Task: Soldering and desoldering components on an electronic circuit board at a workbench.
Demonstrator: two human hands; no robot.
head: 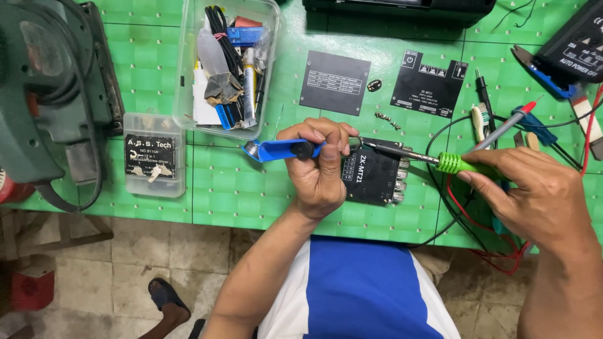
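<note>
- The black circuit module lies near the desk's front edge, about midway along it, its row of metal knobs facing right.
- The left hand rests on the module's left end, clenched around a blue-handled tool whose long axis runs left-right.
- The right hand is to the module's right, gripping a green-handled soldering iron; its shaft points left, the tip at the module's upper right corner (so the left hand is the nearer).
- Toward the back edge, a clear plastic tub holds cables, tubes and small parts.
- Left of it, a small lidded clear box holds screwdriver bits.
- Two black panels lie flat behind the module.
</note>
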